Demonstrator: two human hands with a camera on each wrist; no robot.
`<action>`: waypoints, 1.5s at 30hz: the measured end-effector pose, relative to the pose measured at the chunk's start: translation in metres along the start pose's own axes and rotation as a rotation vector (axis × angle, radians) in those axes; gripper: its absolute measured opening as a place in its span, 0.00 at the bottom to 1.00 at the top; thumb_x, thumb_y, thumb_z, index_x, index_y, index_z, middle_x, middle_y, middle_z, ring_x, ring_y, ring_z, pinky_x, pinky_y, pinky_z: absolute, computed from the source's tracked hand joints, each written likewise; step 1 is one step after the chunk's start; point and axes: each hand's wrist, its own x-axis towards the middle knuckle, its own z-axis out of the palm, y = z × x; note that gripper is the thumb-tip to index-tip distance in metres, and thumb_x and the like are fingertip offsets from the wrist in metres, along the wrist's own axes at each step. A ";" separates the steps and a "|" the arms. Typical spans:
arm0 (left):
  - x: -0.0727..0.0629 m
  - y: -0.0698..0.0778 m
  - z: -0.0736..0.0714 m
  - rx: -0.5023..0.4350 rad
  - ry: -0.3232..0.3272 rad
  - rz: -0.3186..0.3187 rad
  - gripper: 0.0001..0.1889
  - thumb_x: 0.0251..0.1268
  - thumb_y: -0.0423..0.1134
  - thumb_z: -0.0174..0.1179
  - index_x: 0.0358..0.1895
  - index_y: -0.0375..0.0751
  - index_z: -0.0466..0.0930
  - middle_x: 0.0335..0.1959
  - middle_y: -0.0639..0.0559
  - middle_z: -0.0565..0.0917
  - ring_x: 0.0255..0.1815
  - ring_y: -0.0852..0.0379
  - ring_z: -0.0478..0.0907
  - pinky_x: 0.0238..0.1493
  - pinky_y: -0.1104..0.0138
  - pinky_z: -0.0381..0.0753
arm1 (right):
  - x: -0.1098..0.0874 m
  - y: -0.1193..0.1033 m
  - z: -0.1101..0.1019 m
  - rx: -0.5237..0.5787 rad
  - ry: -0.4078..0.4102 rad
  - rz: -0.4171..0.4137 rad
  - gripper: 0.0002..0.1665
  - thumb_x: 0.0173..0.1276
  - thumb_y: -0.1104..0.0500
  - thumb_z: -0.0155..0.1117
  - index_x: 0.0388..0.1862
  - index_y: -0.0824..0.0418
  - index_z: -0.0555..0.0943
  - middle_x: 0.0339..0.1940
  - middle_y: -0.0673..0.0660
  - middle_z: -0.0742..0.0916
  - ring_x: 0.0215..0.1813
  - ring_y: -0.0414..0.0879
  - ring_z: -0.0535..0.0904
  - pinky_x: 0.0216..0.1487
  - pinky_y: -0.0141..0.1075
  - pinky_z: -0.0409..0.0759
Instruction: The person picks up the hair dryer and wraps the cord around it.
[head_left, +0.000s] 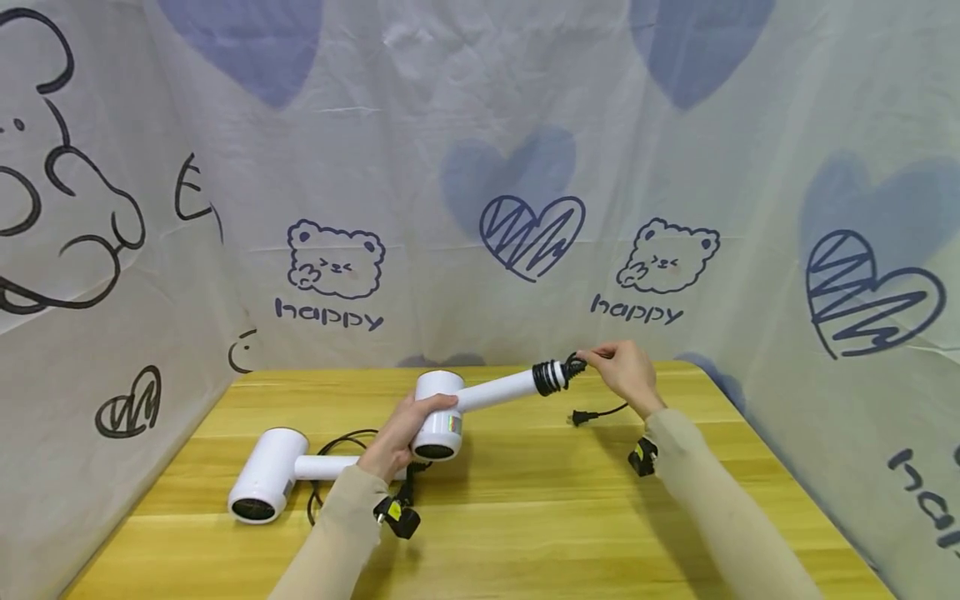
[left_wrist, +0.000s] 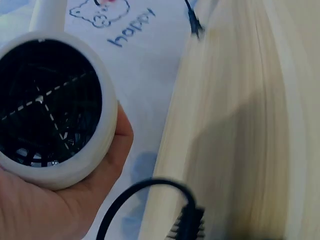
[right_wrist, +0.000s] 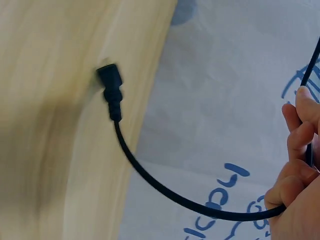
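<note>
"happy" [head_left: 330, 314] on the cloth backdrop [head_left: 435, 283]

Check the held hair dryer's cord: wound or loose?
Partly wound: black coils circle the handle, while the stretch to the plug runs loose from the right hand.

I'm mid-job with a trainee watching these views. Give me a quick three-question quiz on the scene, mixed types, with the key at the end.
1. Multiple choice: By which part does the left hand hold the raised hair dryer?
A) its plug
B) its wide body
C) the far end of its handle
2. True or false: Both hair dryers are raised off the table.
3. Fill in the gap: The right hand holds a black ____, and loops of it are wound round the handle.

Key:
1. B
2. False: the other hair dryer lies on the table.
3. cord
</note>
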 end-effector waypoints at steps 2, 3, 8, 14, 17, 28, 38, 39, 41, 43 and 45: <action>-0.001 0.001 -0.002 0.026 -0.007 0.004 0.38 0.56 0.47 0.68 0.69 0.46 0.61 0.47 0.40 0.81 0.37 0.51 0.83 0.37 0.59 0.86 | 0.001 -0.002 -0.002 0.010 0.013 -0.015 0.22 0.66 0.40 0.64 0.43 0.56 0.89 0.22 0.54 0.86 0.16 0.41 0.63 0.16 0.30 0.57; -0.001 0.001 -0.003 0.039 -0.011 0.006 0.39 0.55 0.46 0.68 0.69 0.46 0.60 0.47 0.39 0.80 0.37 0.50 0.83 0.37 0.58 0.86 | 0.001 -0.003 -0.003 0.009 0.021 -0.023 0.22 0.66 0.40 0.64 0.43 0.56 0.88 0.23 0.54 0.86 0.16 0.41 0.64 0.16 0.30 0.58; -0.003 0.007 -0.006 0.134 -0.024 0.048 0.42 0.53 0.43 0.71 0.70 0.45 0.57 0.52 0.36 0.77 0.38 0.47 0.82 0.37 0.55 0.87 | -0.002 -0.010 -0.005 -0.008 0.036 -0.075 0.20 0.66 0.41 0.65 0.42 0.56 0.88 0.34 0.56 0.90 0.18 0.43 0.70 0.17 0.31 0.63; -0.004 0.014 -0.005 0.299 -0.004 0.173 0.44 0.46 0.39 0.75 0.68 0.41 0.59 0.52 0.36 0.75 0.39 0.45 0.80 0.33 0.57 0.87 | -0.008 -0.020 -0.002 -0.036 0.030 -0.145 0.19 0.65 0.42 0.67 0.40 0.56 0.89 0.33 0.55 0.90 0.20 0.42 0.73 0.17 0.31 0.67; -0.005 0.015 -0.003 0.359 -0.025 0.235 0.44 0.45 0.37 0.76 0.67 0.41 0.59 0.51 0.36 0.75 0.40 0.45 0.81 0.32 0.57 0.87 | -0.009 -0.024 0.001 -0.050 0.033 -0.189 0.17 0.64 0.44 0.68 0.38 0.55 0.89 0.32 0.54 0.90 0.19 0.43 0.73 0.15 0.31 0.65; -0.007 0.016 -0.004 0.569 0.031 0.353 0.52 0.41 0.37 0.79 0.71 0.47 0.56 0.50 0.40 0.77 0.42 0.46 0.79 0.34 0.60 0.86 | -0.019 -0.038 0.007 -0.039 0.074 -0.315 0.14 0.63 0.47 0.70 0.38 0.56 0.89 0.32 0.55 0.91 0.22 0.39 0.77 0.19 0.31 0.73; -0.006 0.008 -0.004 0.620 0.225 0.328 0.49 0.42 0.43 0.77 0.70 0.45 0.57 0.46 0.39 0.79 0.41 0.46 0.79 0.36 0.60 0.84 | -0.027 -0.056 0.005 -0.008 0.123 -0.345 0.12 0.62 0.49 0.72 0.37 0.56 0.89 0.31 0.54 0.90 0.22 0.40 0.78 0.20 0.31 0.74; -0.006 0.007 -0.003 0.617 0.235 0.325 0.50 0.42 0.43 0.77 0.70 0.45 0.57 0.46 0.39 0.80 0.41 0.46 0.79 0.36 0.60 0.84 | -0.028 -0.057 0.006 -0.011 0.124 -0.353 0.12 0.62 0.48 0.72 0.37 0.55 0.89 0.32 0.54 0.91 0.24 0.40 0.79 0.22 0.31 0.75; -0.006 0.007 -0.001 0.620 0.260 0.319 0.50 0.42 0.44 0.77 0.70 0.44 0.56 0.46 0.38 0.80 0.41 0.45 0.79 0.36 0.60 0.83 | -0.030 -0.059 0.007 -0.015 0.130 -0.366 0.12 0.61 0.48 0.72 0.37 0.55 0.90 0.33 0.53 0.91 0.26 0.40 0.81 0.26 0.32 0.78; -0.006 0.009 0.003 0.632 0.298 0.313 0.49 0.43 0.46 0.77 0.70 0.44 0.56 0.45 0.38 0.80 0.41 0.45 0.80 0.36 0.60 0.83 | -0.032 -0.059 0.008 -0.011 0.140 -0.378 0.12 0.61 0.49 0.72 0.37 0.55 0.90 0.33 0.53 0.91 0.28 0.41 0.83 0.28 0.34 0.80; -0.007 0.010 0.006 0.630 0.346 0.297 0.49 0.43 0.48 0.76 0.69 0.43 0.56 0.45 0.37 0.80 0.41 0.44 0.80 0.36 0.59 0.84 | -0.034 -0.059 0.009 -0.001 0.154 -0.384 0.11 0.61 0.49 0.72 0.36 0.55 0.90 0.33 0.53 0.91 0.28 0.42 0.83 0.28 0.35 0.81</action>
